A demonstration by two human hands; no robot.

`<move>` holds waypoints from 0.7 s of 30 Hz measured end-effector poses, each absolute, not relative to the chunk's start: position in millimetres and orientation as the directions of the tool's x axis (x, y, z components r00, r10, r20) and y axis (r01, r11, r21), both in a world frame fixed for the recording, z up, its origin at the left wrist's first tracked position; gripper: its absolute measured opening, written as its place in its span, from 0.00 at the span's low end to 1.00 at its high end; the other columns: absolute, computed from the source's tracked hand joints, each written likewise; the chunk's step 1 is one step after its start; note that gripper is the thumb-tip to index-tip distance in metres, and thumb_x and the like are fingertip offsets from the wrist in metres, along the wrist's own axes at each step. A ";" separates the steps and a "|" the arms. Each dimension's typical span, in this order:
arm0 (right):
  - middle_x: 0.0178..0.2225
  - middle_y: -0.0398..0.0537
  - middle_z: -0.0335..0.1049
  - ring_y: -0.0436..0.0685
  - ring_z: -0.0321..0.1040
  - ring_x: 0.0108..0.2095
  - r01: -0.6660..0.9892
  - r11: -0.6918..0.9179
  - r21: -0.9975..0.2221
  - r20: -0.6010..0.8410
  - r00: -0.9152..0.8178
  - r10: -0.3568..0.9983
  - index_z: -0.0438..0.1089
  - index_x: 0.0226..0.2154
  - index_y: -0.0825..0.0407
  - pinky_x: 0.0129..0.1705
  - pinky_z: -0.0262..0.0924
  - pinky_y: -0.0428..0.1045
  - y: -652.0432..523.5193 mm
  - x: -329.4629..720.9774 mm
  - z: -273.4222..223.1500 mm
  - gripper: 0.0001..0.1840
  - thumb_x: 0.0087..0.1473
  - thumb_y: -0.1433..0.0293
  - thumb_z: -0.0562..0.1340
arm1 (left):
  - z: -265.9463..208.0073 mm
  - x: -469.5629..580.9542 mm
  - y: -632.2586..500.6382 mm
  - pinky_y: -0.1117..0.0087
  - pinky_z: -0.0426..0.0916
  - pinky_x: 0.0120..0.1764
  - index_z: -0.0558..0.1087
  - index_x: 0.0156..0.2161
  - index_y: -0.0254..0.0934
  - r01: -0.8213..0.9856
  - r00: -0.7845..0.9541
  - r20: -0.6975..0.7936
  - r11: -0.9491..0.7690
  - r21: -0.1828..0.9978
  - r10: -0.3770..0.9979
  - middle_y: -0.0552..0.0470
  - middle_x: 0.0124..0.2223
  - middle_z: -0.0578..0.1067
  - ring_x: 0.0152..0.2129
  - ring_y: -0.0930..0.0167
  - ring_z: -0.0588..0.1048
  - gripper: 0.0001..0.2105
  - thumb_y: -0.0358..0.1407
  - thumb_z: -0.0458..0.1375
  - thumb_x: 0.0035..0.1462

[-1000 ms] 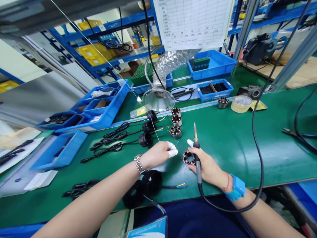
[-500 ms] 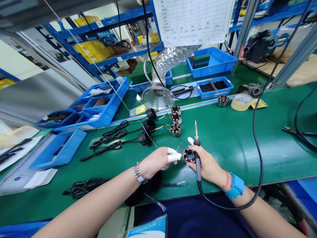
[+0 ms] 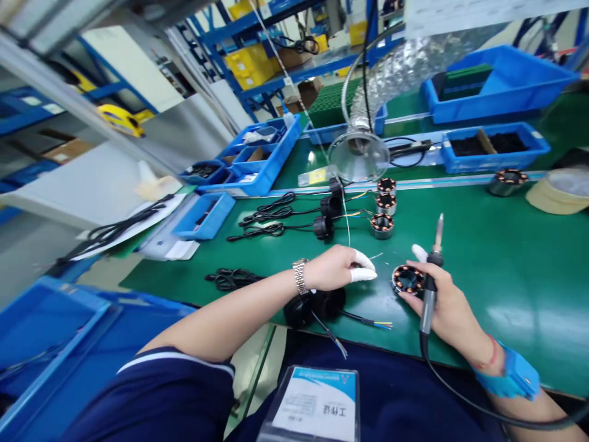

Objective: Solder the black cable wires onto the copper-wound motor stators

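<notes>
My left hand (image 3: 343, 268), with white covers on its fingertips, is closed on a thin solder wire (image 3: 347, 227). The wire comes down from above, and a short end sticks out past the fingers. My right hand (image 3: 444, 298) holds two things. A motor stator (image 3: 408, 280) with copper windings sits in its fingertips, and a soldering iron (image 3: 429, 301) lies across the fingers, tip pointing up and away. Between the left fingertips and the stator there is a small gap. Beyond the hands, several stators (image 3: 381, 227) stand in a row, wired to black round housings (image 3: 323, 228) with coiled cables.
Near my body lie more black cables (image 3: 234, 279) with bare coloured wire ends (image 3: 381, 324). A fume extractor hood (image 3: 359, 156) hangs behind the row. Blue bins (image 3: 494, 153) line the back. At right are another stator (image 3: 506, 182) and a tape roll (image 3: 561, 191).
My view has turned to the left, so the bench appears shifted right. The left fingertips are a little farther from the stator. The right hand keeps its hold on stator and iron.
</notes>
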State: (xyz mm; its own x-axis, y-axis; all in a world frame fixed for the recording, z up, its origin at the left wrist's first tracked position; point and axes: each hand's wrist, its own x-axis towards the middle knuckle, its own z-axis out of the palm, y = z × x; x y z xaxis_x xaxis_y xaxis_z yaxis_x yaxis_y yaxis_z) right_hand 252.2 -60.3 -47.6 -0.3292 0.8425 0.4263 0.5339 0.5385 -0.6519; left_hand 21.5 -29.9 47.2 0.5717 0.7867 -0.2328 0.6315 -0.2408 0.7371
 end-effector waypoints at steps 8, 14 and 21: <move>0.47 0.54 0.65 0.58 0.70 0.40 0.595 0.565 -0.571 0.488 -0.307 0.817 0.52 0.52 0.51 0.39 0.67 0.51 -59.0 252.5 -50.3 0.29 0.48 0.64 0.61 | 73.7 -46.3 -104.5 0.71 0.65 0.31 0.71 0.41 0.34 0.716 0.693 0.068 -0.696 0.054 0.718 0.48 0.33 0.75 0.27 0.71 0.68 0.11 0.28 0.48 0.57; 0.49 0.53 0.65 0.59 0.69 0.42 0.585 0.505 -0.635 0.434 -0.271 0.859 0.51 0.51 0.50 0.43 0.66 0.54 -57.9 256.4 -59.0 0.32 0.46 0.62 0.63 | 69.5 -109.0 -112.3 0.68 0.67 0.36 0.69 0.45 0.32 0.942 0.331 0.197 -0.336 -0.009 0.923 0.45 0.38 0.74 0.33 0.69 0.70 0.12 0.32 0.49 0.58; 0.45 0.53 0.67 0.62 0.69 0.42 0.508 0.450 -0.734 0.382 -0.238 0.893 0.57 0.46 0.49 0.47 0.64 0.59 -49.2 259.6 -62.8 0.32 0.38 0.61 0.66 | 43.1 -96.1 -146.1 0.65 0.67 0.40 0.67 0.48 0.36 0.926 0.337 -0.069 -0.318 0.204 0.939 0.45 0.43 0.73 0.37 0.64 0.70 0.21 0.45 0.57 0.50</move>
State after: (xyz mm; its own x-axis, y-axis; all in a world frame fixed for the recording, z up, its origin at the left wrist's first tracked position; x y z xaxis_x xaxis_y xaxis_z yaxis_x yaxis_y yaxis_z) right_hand 259.6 -49.2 -62.8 -0.2381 0.8928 0.3824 0.5081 0.4500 -0.7344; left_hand -96.1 -146.1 43.1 0.3373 0.9388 -0.0692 0.9259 -0.3176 0.2045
